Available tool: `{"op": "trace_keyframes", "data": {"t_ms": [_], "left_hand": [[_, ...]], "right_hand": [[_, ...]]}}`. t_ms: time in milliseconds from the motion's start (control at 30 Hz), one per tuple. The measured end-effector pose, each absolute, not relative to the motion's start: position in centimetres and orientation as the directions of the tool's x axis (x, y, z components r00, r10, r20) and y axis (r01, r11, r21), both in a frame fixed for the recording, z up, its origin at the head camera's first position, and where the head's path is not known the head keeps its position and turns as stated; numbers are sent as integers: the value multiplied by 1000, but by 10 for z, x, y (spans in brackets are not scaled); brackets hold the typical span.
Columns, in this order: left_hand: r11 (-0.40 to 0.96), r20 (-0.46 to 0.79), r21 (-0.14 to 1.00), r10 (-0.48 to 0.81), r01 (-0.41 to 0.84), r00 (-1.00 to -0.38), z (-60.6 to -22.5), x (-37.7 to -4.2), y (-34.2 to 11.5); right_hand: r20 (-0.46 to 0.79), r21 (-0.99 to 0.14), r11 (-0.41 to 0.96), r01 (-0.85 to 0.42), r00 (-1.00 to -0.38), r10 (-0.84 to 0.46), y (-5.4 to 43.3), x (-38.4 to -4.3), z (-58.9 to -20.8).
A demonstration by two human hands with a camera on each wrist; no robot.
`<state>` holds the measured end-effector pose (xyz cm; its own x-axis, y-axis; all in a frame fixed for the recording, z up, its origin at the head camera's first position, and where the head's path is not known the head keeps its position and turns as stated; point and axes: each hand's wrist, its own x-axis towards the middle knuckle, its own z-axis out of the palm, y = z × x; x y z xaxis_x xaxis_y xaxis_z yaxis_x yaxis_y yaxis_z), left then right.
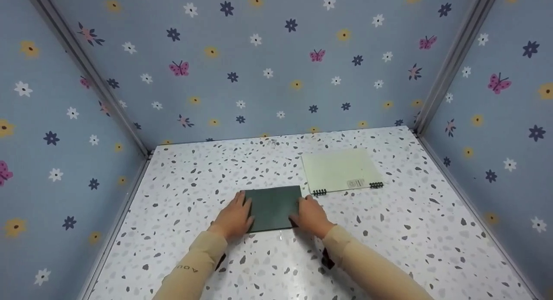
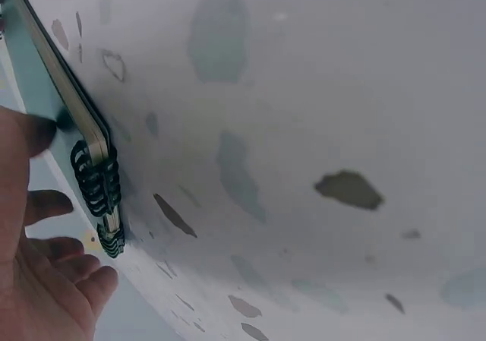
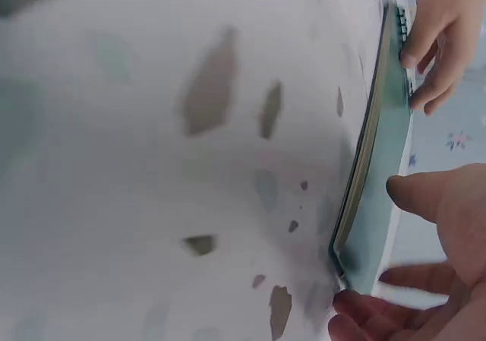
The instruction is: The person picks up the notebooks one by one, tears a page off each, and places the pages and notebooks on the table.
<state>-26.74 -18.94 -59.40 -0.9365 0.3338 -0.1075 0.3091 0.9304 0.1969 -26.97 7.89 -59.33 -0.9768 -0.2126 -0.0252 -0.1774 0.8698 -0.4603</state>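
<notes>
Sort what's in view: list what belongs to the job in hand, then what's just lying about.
In the job:
dark green notebook, lying flat between the hands
left hand, at its left end
right hand, at its right end

Apparently just lying about:
pale spiral pad, farther back to the right, untouched

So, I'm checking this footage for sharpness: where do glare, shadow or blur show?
Head view: bright sheen on the tabletop nearer the camera than the green notebook, soft shadow by the right forearm, label too small to read; left wrist view: large pale flecks soft-edged, black coils clearer; right wrist view: big upper flecks blurred.
</notes>
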Motion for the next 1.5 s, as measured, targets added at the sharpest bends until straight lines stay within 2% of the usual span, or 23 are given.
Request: {"op": "trace_keyframes", "data": {"t_ms": [133,333,567,667,900,1133,1400,1500], "left_hand": [[915,-134,175,387,362,-912,-599,-267,-184],[913,-166,195,390,358,-906,-605,-264,-179],[916,-181,189,386,353,-905,-601,-266,-180],[916,-182,183,387,356,-904,-601,-268,-181],[912,-170,170,401,374,-900,-602,-270,-182],[893,-134,208,430,399,-893,-602,-266,-179],[859,-116,319,454,400,-883,-594,-262,-170],[845,-75,313,476,433,-876,-590,-261,-166]], "right_hand": [[-43,-445,888,-117,-988,-151,77,-278,-600],[-86,-442,895,-57,-991,-106,73,-282,-604],[-45,-478,877,-42,-996,-72,68,-283,-600],[-17,-531,846,-43,-998,-61,67,-284,-599],[-9,-729,685,-18,-999,-35,70,-289,-587],[-176,-904,407,129,-981,-80,84,-304,-565],[-307,-944,167,283,-942,-139,93,-314,-558],[-355,-935,60,350,-924,-146,95,-317,-555]]}}
